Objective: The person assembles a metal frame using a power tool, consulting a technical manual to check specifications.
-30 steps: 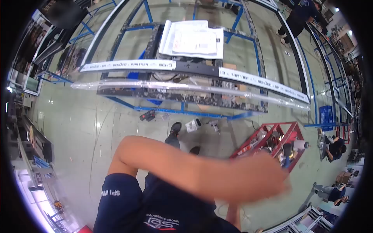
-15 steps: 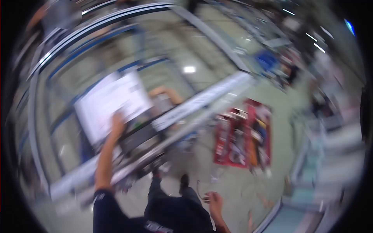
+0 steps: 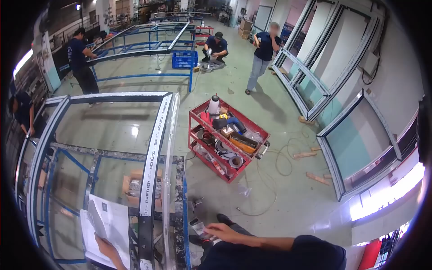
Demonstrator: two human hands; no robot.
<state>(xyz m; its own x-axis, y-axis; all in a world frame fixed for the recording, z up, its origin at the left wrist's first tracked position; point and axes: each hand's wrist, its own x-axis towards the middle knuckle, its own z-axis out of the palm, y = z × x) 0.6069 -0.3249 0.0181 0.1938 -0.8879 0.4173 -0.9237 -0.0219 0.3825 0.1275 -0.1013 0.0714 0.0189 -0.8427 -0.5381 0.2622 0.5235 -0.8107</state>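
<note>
My left hand is at the lower left, gripping white printed sheets of paper. One sheet stands partly lifted and bent over the others. The papers lie at the inner side of a large frame, whose dark profile carries white printed protective film. My right hand is in front of my body, its fingers loosely stretched out and apart, with nothing clearly seen in them. Just beyond its fingertips shows a small clear and grey item; whether they touch cannot be told.
A red tool cart holds a bottle, tools and tape rolls. An air hose and wood blocks lie on the floor. Several co-workers are around, one crouching by a blue crate. Glazed frames lean right.
My view has swung up and to the right, and the blur is gone. My left hand, flat on the papers before, now holds lifted sheets. My right hand has come across in front of my body.
</note>
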